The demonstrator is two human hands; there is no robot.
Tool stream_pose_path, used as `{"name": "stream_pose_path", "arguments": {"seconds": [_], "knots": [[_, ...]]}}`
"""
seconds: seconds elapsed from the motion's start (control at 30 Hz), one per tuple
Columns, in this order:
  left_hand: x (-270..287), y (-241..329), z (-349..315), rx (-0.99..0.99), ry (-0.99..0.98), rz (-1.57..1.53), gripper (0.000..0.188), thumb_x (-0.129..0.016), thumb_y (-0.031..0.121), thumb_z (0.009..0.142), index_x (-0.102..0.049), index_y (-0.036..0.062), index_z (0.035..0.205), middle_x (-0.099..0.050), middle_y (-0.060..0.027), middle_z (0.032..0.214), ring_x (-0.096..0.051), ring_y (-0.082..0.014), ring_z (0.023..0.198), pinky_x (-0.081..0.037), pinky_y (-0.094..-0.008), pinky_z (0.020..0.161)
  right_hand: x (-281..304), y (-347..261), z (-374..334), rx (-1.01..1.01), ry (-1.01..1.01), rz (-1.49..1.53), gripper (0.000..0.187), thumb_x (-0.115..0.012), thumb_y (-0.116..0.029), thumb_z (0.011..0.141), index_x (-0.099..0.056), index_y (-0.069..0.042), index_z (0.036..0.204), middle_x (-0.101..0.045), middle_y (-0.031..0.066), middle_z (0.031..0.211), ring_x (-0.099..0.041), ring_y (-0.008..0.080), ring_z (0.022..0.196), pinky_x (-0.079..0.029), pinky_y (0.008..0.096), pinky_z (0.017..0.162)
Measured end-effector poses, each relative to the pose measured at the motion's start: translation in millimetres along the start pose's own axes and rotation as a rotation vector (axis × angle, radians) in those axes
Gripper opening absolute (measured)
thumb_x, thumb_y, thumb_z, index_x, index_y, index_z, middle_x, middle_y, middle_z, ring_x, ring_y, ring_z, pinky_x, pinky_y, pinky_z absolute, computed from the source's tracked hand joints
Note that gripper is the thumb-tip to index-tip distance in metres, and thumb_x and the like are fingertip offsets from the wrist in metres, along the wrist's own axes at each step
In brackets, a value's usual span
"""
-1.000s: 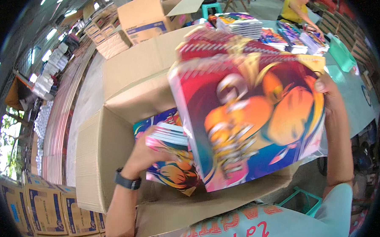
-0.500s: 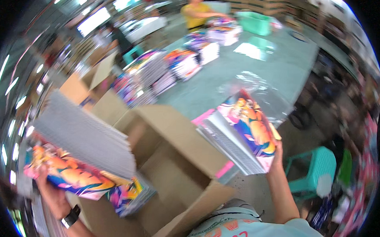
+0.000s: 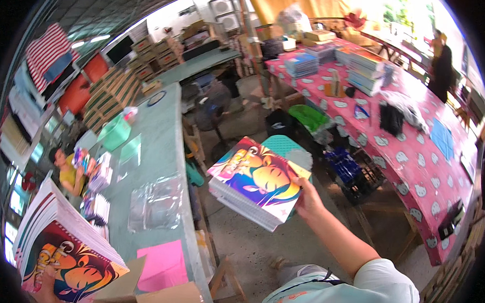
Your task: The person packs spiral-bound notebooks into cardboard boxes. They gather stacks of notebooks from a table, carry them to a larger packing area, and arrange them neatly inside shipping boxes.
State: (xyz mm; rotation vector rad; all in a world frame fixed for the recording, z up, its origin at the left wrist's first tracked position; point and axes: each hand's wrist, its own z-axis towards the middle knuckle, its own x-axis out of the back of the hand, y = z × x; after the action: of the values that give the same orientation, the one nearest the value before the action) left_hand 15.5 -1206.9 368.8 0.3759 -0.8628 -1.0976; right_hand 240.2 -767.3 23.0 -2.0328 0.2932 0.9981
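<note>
My right hand grips a stack of books by its right edge, thumb on the top cover. The cover shows a bright cartoon face, and pale page edges line the near side. At the lower left, my left hand is closed round another stack of books with the same kind of cover, tilted up with the page edges fanned out. Part of that hand is cut off by the picture's dark rim. Just right of the left stack are cardboard box flaps and a pink sheet.
Clear plastic film lies on the long green table, with a mint basket farther along. A person in yellow stands by book piles. Behind the right stack is a green stool; rightward, a pink-covered table holds more stacks.
My view has swung to the right, bringing the pink-covered table into sight. Both hands still hold their stacks; the left stack sits lower at the left, and the open box has mostly left the picture.
</note>
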Motion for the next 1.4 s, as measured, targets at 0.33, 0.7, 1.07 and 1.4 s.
{"name": "stream_pose_path", "arguments": {"seconds": [0.33,0.7,1.07,1.4], "knots": [[-199.8,-49.9,78.2,-0.4,-0.354,-0.3,0.073,-0.075,0.002,0.061,-0.039,-0.0086,0.123,-0.054,-0.0143,0.111,-0.053,-0.02,0.096,-0.041,-0.0302,0.089,56.8,-39.1,-24.1,0.505,0.417,0.093,0.038,-0.062,-0.028,0.073,-0.051,-0.011,0.105,-0.06,0.0029,0.091,-0.06,0.0146,0.08,-0.048,0.0325,0.067],[-599.7,138.2,-111.0,-0.036,-0.651,-0.884,0.066,-0.073,-0.005,0.058,-0.043,-0.0047,0.116,-0.055,-0.0129,0.104,-0.054,-0.0212,0.094,-0.044,-0.0326,0.086,285.2,-271.3,13.0,0.941,0.706,-0.087,0.043,-0.062,-0.015,0.072,-0.05,-0.004,0.112,-0.059,0.0014,0.087,-0.059,0.0116,0.073,-0.049,0.0247,0.066],[-830.8,264.5,-227.8,0.835,-1.331,-1.489,0.04,-0.059,0.012,0.077,-0.049,0.0012,0.115,-0.058,-0.009,0.105,-0.058,-0.0209,0.094,-0.047,-0.0342,0.084,304.3,-344.9,-37.3,1.134,0.704,0.143,0.039,-0.055,-0.024,0.081,-0.051,0.004,0.109,-0.06,0.0124,0.104,-0.061,0.021,0.091,-0.049,0.0327,0.081],[-965.4,499.2,-394.3,1.092,-1.442,-1.66,0.034,-0.067,0.009,0.077,-0.053,0.0022,0.108,-0.06,-0.008,0.097,-0.06,-0.0191,0.084,-0.051,-0.0307,0.073,309.6,-307.1,-91.8,1.324,0.884,0.26,0.044,-0.054,-0.028,0.081,-0.048,0.002,0.112,-0.057,0.0132,0.109,-0.058,0.0245,0.096,-0.047,0.0385,0.084]]}}
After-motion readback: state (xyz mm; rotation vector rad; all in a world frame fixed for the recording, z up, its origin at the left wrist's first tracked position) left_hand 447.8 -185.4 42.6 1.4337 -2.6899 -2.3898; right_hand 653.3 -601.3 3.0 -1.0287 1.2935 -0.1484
